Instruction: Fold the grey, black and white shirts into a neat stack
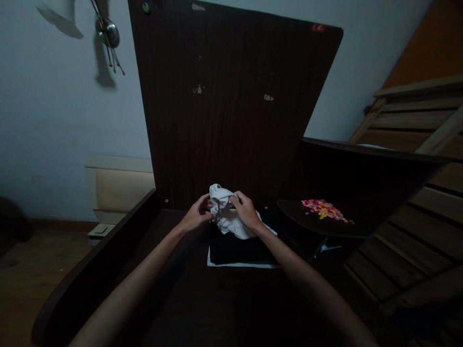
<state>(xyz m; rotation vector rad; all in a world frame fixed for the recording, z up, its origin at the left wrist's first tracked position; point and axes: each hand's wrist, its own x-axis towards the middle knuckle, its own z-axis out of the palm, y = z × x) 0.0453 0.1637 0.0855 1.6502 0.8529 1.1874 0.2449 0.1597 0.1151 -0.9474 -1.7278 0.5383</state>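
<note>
While both hands are up to the white cloth (238, 228), this cloth lies exactly between them, near the back of the dark worktop (190, 299) and in front of a tall wooden board (231, 130). The left hand (202, 210) is at its left edge, with the fingers half curled and the fingertips at the fabric; whether they truly grip it, one cannot tell. The right hand (242, 207) is narrow, holding the upper right part of the cloth between thumb and fingers, and its wrist passes over the looser part. Both hands are about equally near. From the raised, bunched part at the left, the cloth spreads down and toward the right, so its longer direction seems to go this way, although the crumpled form makes it uncertain.

The white cloth looks soft and thin, with many irregular folds and a small rounded peak on top. Below it is a black cloth (237, 252), flat and with a rather straight front edge, whose texture is lost in the dim light. Under this one, a thin white border (213, 264) shows; its material is not clear. To the right, small pink and yellow pieces (323, 209) are scattered on a smooth, dark shelf (321, 227) with a curved edge.
</note>
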